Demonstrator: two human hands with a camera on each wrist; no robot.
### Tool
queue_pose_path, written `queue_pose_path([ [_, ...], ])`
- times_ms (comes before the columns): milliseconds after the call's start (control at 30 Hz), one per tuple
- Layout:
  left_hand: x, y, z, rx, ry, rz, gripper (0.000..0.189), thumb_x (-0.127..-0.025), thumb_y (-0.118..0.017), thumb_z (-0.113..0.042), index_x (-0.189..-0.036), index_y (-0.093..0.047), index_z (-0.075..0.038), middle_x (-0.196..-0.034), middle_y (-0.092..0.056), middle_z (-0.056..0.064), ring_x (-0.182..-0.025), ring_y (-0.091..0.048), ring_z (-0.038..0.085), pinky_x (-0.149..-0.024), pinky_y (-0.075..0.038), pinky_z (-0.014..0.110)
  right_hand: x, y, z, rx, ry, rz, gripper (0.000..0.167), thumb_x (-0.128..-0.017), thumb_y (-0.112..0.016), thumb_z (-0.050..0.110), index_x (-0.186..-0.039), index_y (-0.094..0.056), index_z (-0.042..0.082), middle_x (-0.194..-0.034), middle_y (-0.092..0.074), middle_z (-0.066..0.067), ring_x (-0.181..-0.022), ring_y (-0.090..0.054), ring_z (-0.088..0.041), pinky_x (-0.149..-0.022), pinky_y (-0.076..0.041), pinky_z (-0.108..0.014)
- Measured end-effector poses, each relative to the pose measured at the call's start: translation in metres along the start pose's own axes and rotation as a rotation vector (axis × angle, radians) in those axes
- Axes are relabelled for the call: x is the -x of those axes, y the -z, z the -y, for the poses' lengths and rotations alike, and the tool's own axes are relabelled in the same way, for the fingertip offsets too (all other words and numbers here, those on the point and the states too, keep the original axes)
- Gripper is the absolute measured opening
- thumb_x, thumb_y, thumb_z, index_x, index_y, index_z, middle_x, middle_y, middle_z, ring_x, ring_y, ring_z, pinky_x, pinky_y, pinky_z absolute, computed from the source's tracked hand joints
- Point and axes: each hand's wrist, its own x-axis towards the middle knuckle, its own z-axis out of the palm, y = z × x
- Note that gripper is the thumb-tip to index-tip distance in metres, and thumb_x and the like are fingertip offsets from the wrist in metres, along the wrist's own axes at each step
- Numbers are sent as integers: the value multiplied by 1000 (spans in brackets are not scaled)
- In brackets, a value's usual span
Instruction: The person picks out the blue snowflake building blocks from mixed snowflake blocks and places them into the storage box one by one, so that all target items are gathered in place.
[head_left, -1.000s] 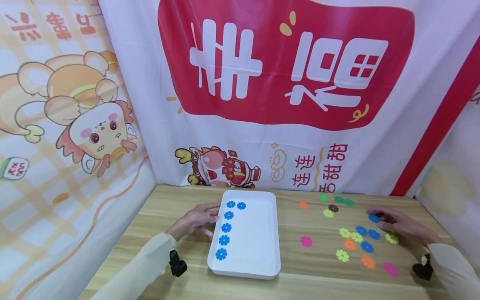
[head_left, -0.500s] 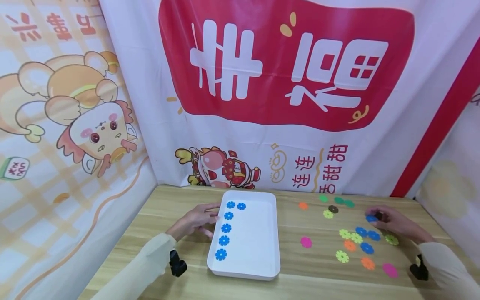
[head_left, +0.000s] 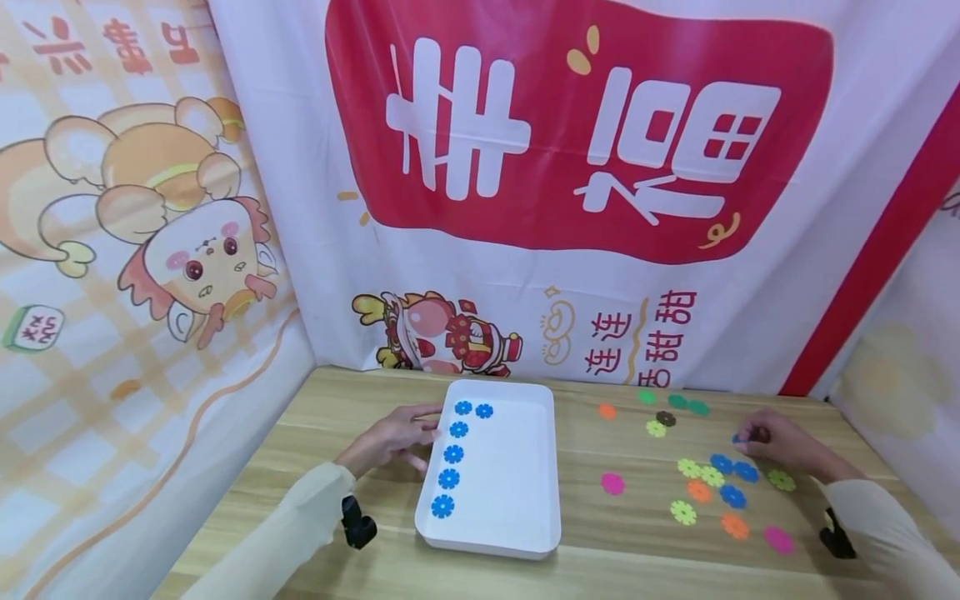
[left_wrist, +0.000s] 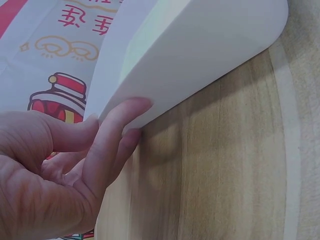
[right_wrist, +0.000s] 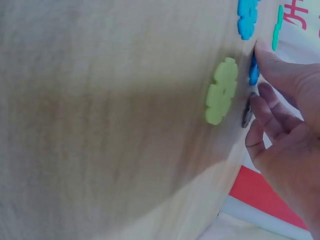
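Observation:
In the head view, my left hand [head_left: 396, 435] rests at the left side of a white tray [head_left: 513, 475]. Its fingers touch the tray's outer wall [left_wrist: 200, 55] in the left wrist view, the thumb by the rim. Blue snowflake discs [head_left: 453, 454] form a column inside the tray, with one more beside the top one. At the right of the table, my right hand [head_left: 780, 442] pinches a blue snowflake disc [right_wrist: 254, 70] between thumb and fingers, partly hidden. A dark disc [right_wrist: 247, 110] lies by the other fingertips, and a yellow-green disc [right_wrist: 222, 92] is nearby.
Loose snowflake discs lie right of the tray: blue [head_left: 732, 497], orange [head_left: 735, 526], pink [head_left: 779, 540], yellow-green [head_left: 683, 512], brown [head_left: 666, 418] and green [head_left: 647, 397]. The wooden table [head_left: 630, 558] ends at a printed cloth [head_left: 300, 208] behind.
My right hand has shifted slightly left, and less of the blue disc in its fingers shows now. My left hand stays at the tray's side.

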Motion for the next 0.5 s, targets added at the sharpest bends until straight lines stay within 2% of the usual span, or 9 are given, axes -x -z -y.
queue_pose_path([
  [67,0,0,0,1,-1,-2,57,-105,-61,-6,-160,-44,-12,-153,-53,25,-108,-74,29,-65,-68,36,0,-1,1,3,6,-4,11,-97,-74,10,-92,-66,5,-89,-62,-3,-79,-50,-8,-65,-47,-21],
  [267,0,1,0,5,3,-1,58,-105,-62,-5,-160,-44,-11,-154,-52,26,-108,-74,29,-64,-68,36,-3,-1,4,-4,-79,-13,22,-97,-76,15,-107,-66,-2,-96,-63,-7,-88,-53,-20,-68,-49,-22],
  [500,0,0,-1,6,3,7,58,-106,-60,-7,-160,-43,-12,-154,-52,26,-104,-75,27,-66,-68,37,-4,2,3,-2,-63,2,18,-94,-78,13,-100,-65,2,-91,-62,-3,-84,-51,-15,-67,-48,-21],
])
